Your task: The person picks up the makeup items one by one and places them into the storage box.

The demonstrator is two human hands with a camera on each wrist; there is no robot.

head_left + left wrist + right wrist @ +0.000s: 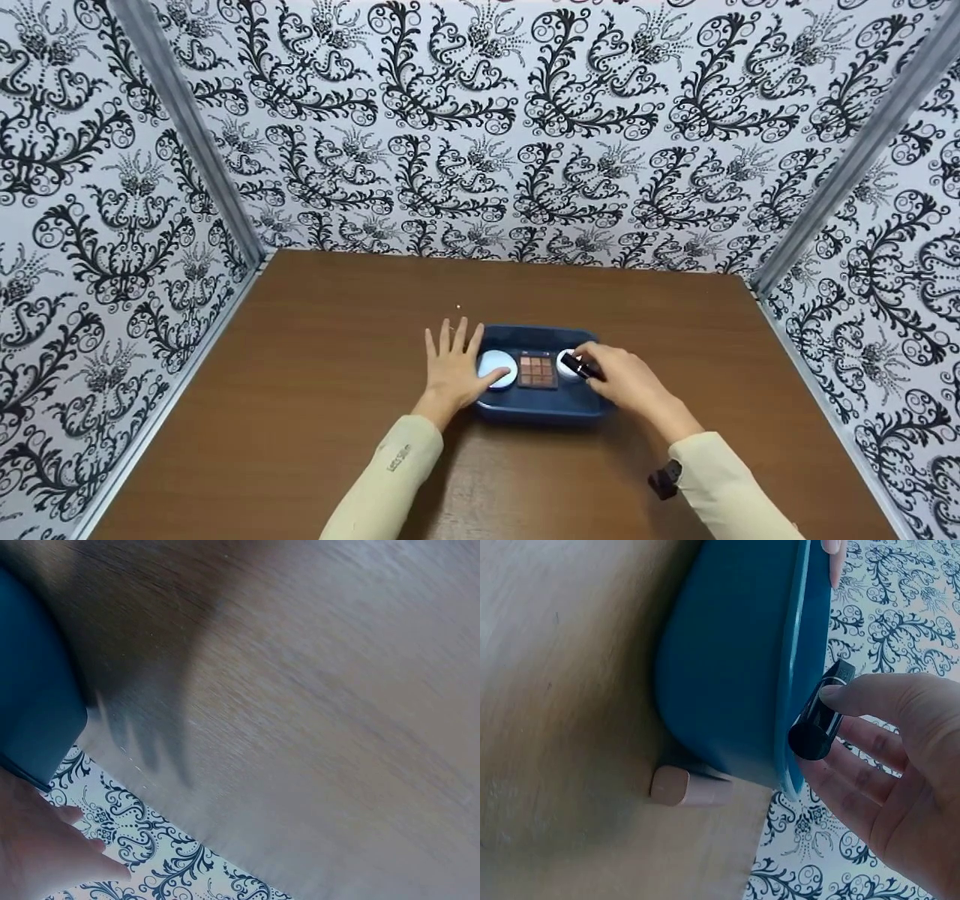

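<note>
A dark blue plastic basin (540, 414) sits on the table. Inside are a round white-lidded container (495, 361), an eyeshadow palette (537, 370) in browns and pinks, and a smaller white round item (564, 364), partly covered. My left hand (452, 373) is spread flat at the basin's left rim, its thumb reaching over the white-lidded container. Whether that thumb touches it I cannot tell. Between thumb and fingers, my right hand (626, 377) pinches a glossy black lipstick tube (821, 711), tilted above the basin's right side.
A pinkish, rounded-square tube (691, 788) is on the brown table (337, 360) close against the basin's outer wall, seen only in the right wrist view. Black-and-white patterned panels (480, 135) enclose the back and sides.
</note>
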